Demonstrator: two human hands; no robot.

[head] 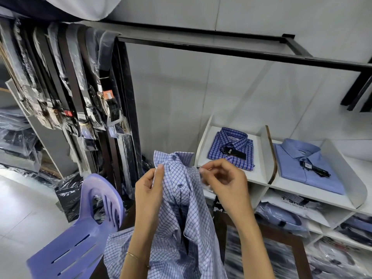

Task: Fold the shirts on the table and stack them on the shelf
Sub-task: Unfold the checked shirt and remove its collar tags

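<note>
Holding checked shirt (181,200) raised near centre, above table (281,236) | left hand (149,190) pinching left shoulder, thumb up | right hand (223,178) pinching right shoulder, fingers curled | two folded shirts, plaid shirt (231,148) and plain blue shirt (308,168), on far-right shelf (261,176)

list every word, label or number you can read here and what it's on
"T-SHIR", cut off: on a white bagged package in the shelf compartment under the folded shirts.
Black hang tags on the dark plaid shirt and plain blue shirt: too small to read.
Tags on the hanging belts: blurred.
</note>
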